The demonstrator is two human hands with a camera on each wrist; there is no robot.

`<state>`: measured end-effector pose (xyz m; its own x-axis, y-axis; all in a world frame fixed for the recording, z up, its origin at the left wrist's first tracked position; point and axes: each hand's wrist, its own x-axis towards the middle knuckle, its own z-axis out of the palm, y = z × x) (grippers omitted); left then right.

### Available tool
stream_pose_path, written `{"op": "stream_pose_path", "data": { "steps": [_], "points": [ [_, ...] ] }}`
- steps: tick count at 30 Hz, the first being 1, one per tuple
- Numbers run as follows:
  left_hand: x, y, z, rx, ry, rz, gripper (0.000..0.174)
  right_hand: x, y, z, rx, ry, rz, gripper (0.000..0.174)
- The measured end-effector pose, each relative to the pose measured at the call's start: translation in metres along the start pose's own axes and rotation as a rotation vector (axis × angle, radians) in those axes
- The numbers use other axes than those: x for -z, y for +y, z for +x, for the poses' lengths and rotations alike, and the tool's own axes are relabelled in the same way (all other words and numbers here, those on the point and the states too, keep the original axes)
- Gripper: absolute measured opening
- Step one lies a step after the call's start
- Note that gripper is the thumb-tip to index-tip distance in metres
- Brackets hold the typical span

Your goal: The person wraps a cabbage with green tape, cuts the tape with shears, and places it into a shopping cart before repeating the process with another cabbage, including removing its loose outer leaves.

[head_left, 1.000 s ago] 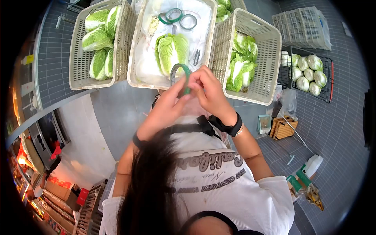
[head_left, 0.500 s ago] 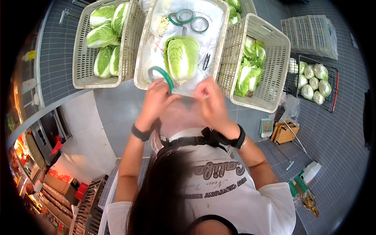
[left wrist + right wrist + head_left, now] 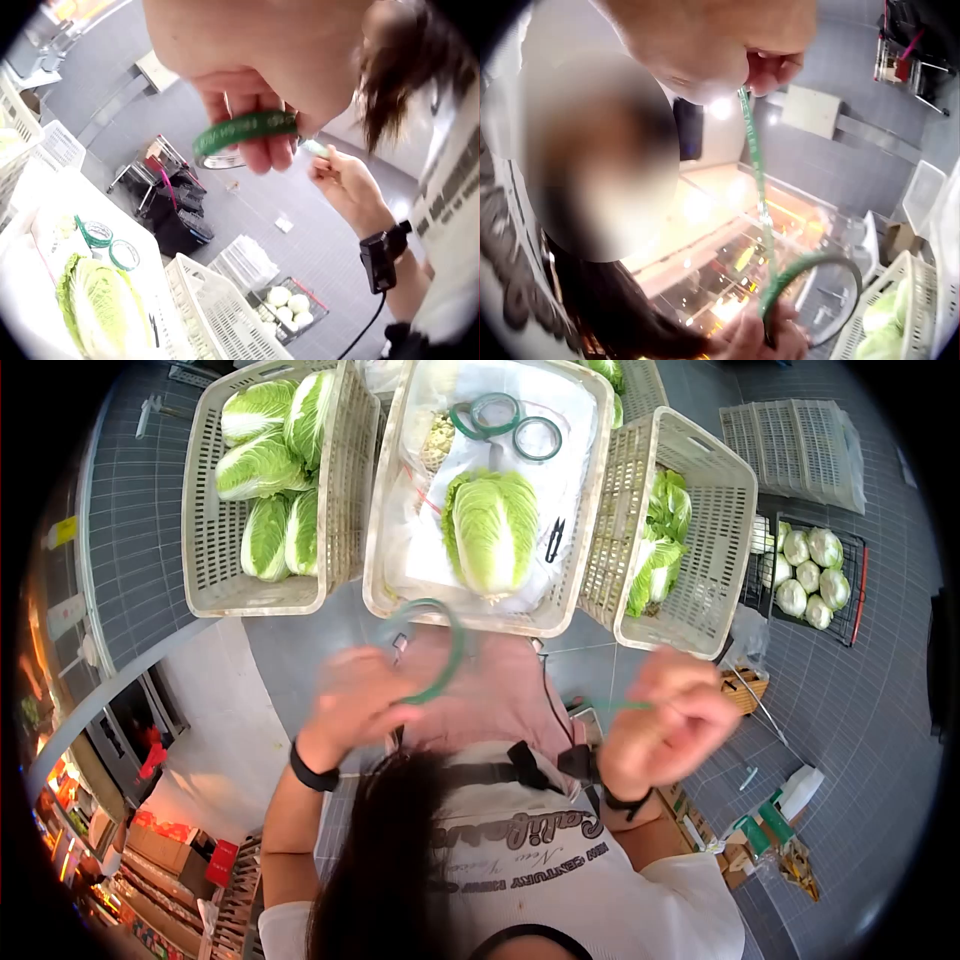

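Observation:
A green tape roll (image 3: 455, 655) is gripped by the left hand (image 3: 362, 698), its fingers and thumb on the ring. In the right wrist view a printed green strip (image 3: 755, 161) stretches from the roll (image 3: 795, 274) up to the right hand (image 3: 720, 49), which pinches its end. The right hand (image 3: 680, 718) is out to the right in the head view, apart from the left. Beyond the hands, a napa cabbage (image 3: 490, 535) lies in a lined white crate (image 3: 376, 560), untouched, with a dark cutter (image 3: 554, 540) and more tape rolls (image 3: 537, 438) around it.
A crate (image 3: 335, 540) of cabbages stands left. On the right, another crate (image 3: 715, 550) holds leafy cabbages. Farther right are a black basket (image 3: 855, 585) of round cabbages and stacked crates (image 3: 790, 450). A glass-fronted counter edge runs along the left.
The hands have moved apart and nearer the body, the right one outward to the right, and a strip now stretches between them. The crates have shifted slightly in the head view.

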<state>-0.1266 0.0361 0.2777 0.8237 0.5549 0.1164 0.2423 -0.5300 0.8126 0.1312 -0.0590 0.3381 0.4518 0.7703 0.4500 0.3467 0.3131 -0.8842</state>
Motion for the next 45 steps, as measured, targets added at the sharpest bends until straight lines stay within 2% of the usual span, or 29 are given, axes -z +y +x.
{"op": "stream_pose_path", "data": {
  "steps": [3, 5, 6, 9, 12, 15, 16, 19, 24, 28, 32, 34, 35, 37, 38, 40, 41, 43, 44, 45],
  "points": [
    [0.011, -0.033, 0.010, 0.022, 0.155, 0.188, 0.022, 0.011, 0.036, 0.012, -0.171, 0.208, -0.213, 0.009],
    [0.003, -0.070, 0.013, 0.177, 0.066, 0.285, 0.023, 0.028, 0.112, -0.008, -0.455, 0.247, -0.392, 0.010],
    [-0.004, -0.090, 0.010, 0.253, 0.016, 0.333, 0.024, 0.040, 0.155, -0.022, -0.515, 0.312, -0.384, 0.010],
    [-0.022, -0.144, 0.012, 0.315, 0.113, 0.503, 0.025, 0.078, 0.264, -0.064, -0.704, 0.448, -0.371, 0.009],
    [-0.051, -0.180, 0.020, 0.402, 0.170, 0.592, 0.022, 0.072, 0.317, -0.084, -0.728, 0.369, -0.476, 0.009],
    [-0.082, -0.198, 0.025, 0.469, 0.164, 0.658, 0.022, 0.070, 0.365, -0.099, -0.515, 0.323, -0.766, 0.009],
    [-0.091, -0.202, 0.029, 0.490, 0.160, 0.674, 0.022, 0.065, 0.371, -0.097, -0.550, 0.389, -0.747, 0.009],
    [-0.107, -0.205, 0.036, 0.537, 0.163, 0.721, 0.024, 0.058, 0.380, -0.095, -0.617, 0.318, -0.870, 0.008],
    [-0.132, -0.198, 0.043, 0.567, 0.107, 0.865, 0.021, 0.055, 0.390, -0.098, -0.564, 0.222, -0.951, 0.007],
    [-0.146, -0.189, 0.053, 0.682, 0.072, 0.807, 0.033, 0.058, 0.394, -0.107, -0.580, 0.250, -0.867, 0.010],
    [-0.157, -0.185, 0.052, 0.721, 0.203, 0.698, 0.044, 0.053, 0.376, -0.100, -0.571, 0.395, -0.806, 0.019],
    [-0.158, -0.174, 0.061, 0.721, 0.251, 0.699, 0.046, 0.047, 0.359, -0.097, -0.472, 0.382, -0.861, 0.022],
    [-0.165, -0.172, 0.062, 0.692, 0.288, 0.571, 0.048, 0.043, 0.351, -0.097, -0.421, 0.376, -0.888, 0.023],
    [-0.186, -0.167, 0.063, 0.626, 0.358, 0.315, 0.054, 0.029, 0.333, -0.104, -0.567, 0.266, -0.625, 0.023],
    [-0.203, -0.162, 0.065, 0.670, 0.415, 0.187, 0.056, 0.020, 0.328, -0.109, -0.638, 0.210, -0.496, 0.023],
    [-0.243, -0.147, 0.070, 0.759, 0.527, -0.072, 0.062, -0.003, 0.341, -0.141, -0.823, 0.242, -0.304, 0.027],
    [-0.263, -0.145, 0.072, 0.822, 0.602, -0.091, 0.064, -0.012, 0.347, -0.153, -0.911, 0.258, -0.203, 0.030],
    [-0.299, -0.151, 0.074, 0.944, 0.757, -0.125, 0.069, -0.022, 0.339, -0.140, -1.102, 0.203, 0.013, 0.047],
    [-0.312, -0.161, 0.068, 1.021, 0.737, -0.105, 0.070, -0.026, 0.336, -0.131, -1.192, 0.173, 0.125, 0.056],
    [-0.309, -0.165, 0.073, 1.055, 0.736, -0.279, 0.069, -0.027, 0.337, -0.127, -1.208, 0.161, 0.218, 0.061]
  ]
}}
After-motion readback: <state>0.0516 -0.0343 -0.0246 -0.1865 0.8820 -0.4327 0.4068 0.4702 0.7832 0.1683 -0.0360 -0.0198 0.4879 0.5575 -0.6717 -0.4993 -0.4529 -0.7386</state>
